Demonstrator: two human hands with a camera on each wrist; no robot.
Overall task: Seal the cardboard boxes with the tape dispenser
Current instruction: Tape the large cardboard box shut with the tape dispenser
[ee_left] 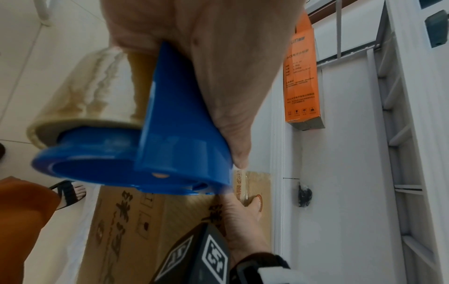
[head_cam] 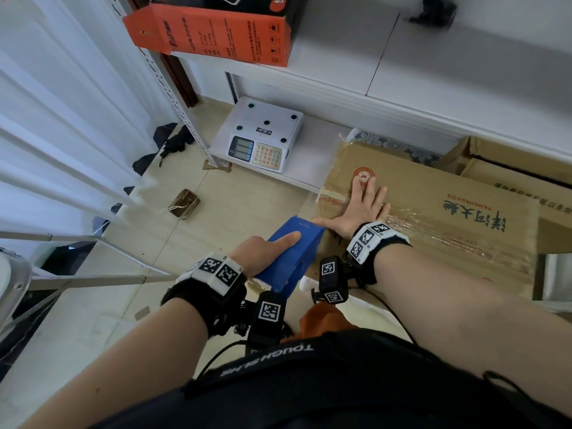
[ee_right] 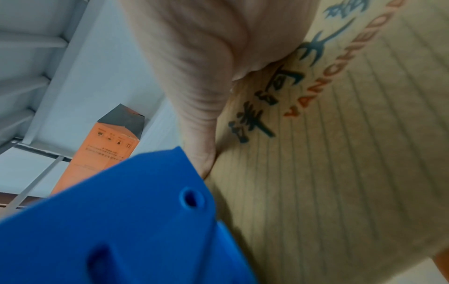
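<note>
Left hand (head_cam: 266,247) grips blue tape dispenser (head_cam: 292,253), index finger straight along its top, at near left corner of cardboard box (head_cam: 439,212). Right hand (head_cam: 360,212) flat, fingers spread wide, pressing box top beside clear tape strip (head_cam: 448,233). 1 scale (head_cam: 260,134) on floor, far left.

Glossy blue plastic dispenser (head_cam: 291,255), matt ribbed cardboard box (head_cam: 433,193)

Tile floor (head_cam: 235,199): cardboard box (head_cam: 433,212), brown packet (head_cam: 184,203)
</note>
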